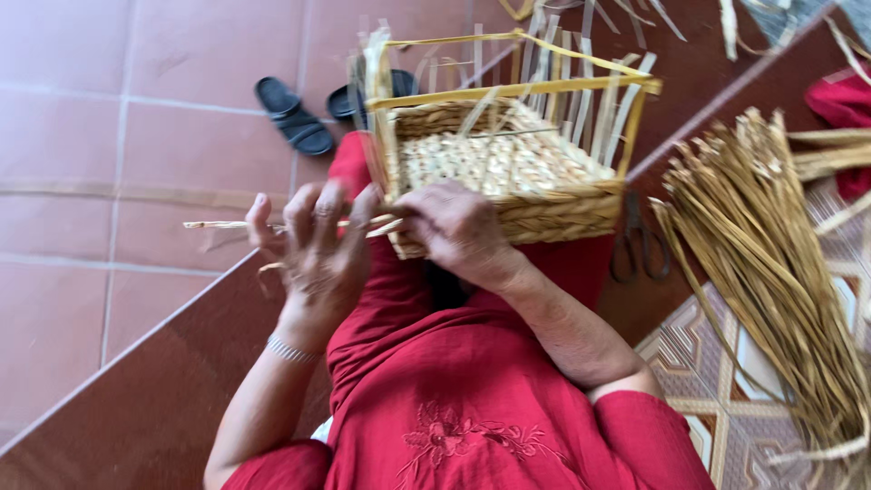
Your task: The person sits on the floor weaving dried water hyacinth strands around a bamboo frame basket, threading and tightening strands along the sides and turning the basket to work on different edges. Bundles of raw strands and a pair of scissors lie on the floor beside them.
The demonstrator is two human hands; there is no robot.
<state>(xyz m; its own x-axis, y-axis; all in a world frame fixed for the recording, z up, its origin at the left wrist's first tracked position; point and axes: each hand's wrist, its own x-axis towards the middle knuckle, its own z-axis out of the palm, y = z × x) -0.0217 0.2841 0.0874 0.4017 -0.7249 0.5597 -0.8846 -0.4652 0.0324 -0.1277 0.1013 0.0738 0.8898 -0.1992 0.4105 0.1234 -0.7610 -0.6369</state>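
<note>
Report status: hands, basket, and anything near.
Left hand pinching straw strand. Right hand gripping basket corner. Scissors and straw bundle beside.

The basket (508, 172) is woven of dry, pale straw-coloured plant fibre, coarse and matt, with a thick braided band along its lower wall and flat yellow strips, smoother and faintly shiny, forming its frame. The strand (272, 225) running across the left hand (313, 249) is the same dry fibre, frayed at its end. The bundle of reeds (771, 272) looks stiff, rough and dull. The scissors (640, 245) are dark metal with a worn finish. The bracelet (290, 349) is bright, silvery metal. The dress (472, 390) is soft red cloth with stitched embroidery. The sandals (295, 113) look like matt black rubber or plastic. The floor tiles (109, 136) are smooth and slightly glossy.
</note>
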